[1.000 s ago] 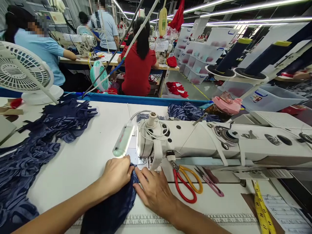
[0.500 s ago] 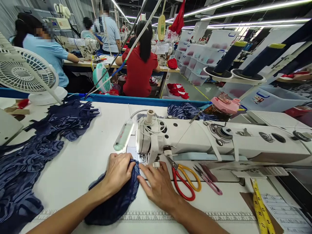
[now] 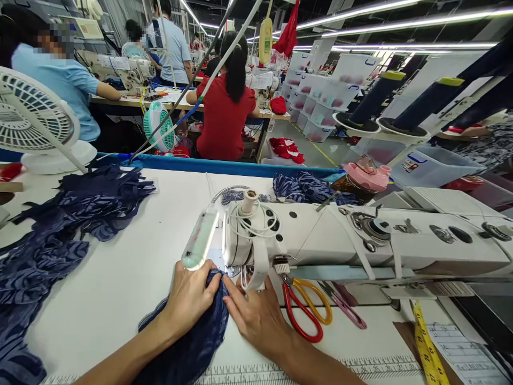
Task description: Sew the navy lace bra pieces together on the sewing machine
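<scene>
The left hand point(image 3: 191, 297) lies on top of a navy fabric piece point(image 3: 198, 342), fingers bent and close together, bunching the cloth under them with the thumb pressed to its edge. The right hand point(image 3: 256, 315) lies flat just beside it, fingers straight and nearly together, their tips touching the fabric's right edge. The fabric runs from under both sets of fingertips back toward the person, on the white table point(image 3: 128, 272). Just beyond the fingertips stands the needle end of the sewing machine point(image 3: 360, 240), with its small lamp point(image 3: 200, 239) over the left knuckles. Just to the right of the right fingers lie red-and-yellow scissors point(image 3: 306, 313), and past them pink snips point(image 3: 345, 309). Well apart to the left of the left fingers lies a pile of navy pieces point(image 3: 60, 230).
</scene>
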The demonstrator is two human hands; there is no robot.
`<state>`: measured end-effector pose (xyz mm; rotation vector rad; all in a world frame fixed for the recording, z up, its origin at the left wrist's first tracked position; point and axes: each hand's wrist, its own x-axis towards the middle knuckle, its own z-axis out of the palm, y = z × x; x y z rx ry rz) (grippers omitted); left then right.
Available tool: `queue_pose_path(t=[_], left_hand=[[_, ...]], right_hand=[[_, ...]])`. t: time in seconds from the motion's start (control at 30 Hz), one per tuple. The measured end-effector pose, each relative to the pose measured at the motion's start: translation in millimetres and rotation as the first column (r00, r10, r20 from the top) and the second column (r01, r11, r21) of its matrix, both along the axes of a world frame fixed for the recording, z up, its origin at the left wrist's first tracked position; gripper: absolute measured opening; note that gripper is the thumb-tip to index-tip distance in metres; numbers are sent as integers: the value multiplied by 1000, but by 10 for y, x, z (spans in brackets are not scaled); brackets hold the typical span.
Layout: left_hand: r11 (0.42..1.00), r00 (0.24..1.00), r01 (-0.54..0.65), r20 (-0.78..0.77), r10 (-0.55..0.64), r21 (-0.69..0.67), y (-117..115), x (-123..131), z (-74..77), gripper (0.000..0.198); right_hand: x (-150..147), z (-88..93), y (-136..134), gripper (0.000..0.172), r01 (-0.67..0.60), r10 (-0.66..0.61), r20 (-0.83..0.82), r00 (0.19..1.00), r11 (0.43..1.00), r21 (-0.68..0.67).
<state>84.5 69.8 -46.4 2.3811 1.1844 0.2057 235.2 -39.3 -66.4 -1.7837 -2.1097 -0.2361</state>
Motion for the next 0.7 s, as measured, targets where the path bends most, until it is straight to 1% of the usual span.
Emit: queue_pose_path(t=[0.1, 0.2, 0.27, 0.43, 0.6, 0.7], left_hand=[[998, 998, 45, 31, -47, 45, -7, -22, -42, 26], [993, 994, 84, 62, -89, 83, 1, -37, -89, 26], [991, 992, 96, 67, -103, 97, 11, -31, -116, 25], [985, 994, 82, 62, -92, 150, 43, 23, -163, 22], [982, 992, 88, 79, -103, 170, 71, 65, -175, 21], [980, 991, 70, 103, -90, 185, 80, 80, -208, 25]], right_hand=[[16, 15, -24, 32, 5, -5, -20, 1000, 1000, 5], [26, 18, -52, 29, 0, 4, -61, 998, 998, 56], [29, 10, -59, 29, 4, 0, -62, 998, 998, 66], [58, -22, -28, 30, 33, -30, -41, 999, 997, 72], [88, -44, -9, 33, 11, -8, -38, 999, 997, 80], [90, -51, -7, 30, 11, -8, -30, 1000, 995, 95]])
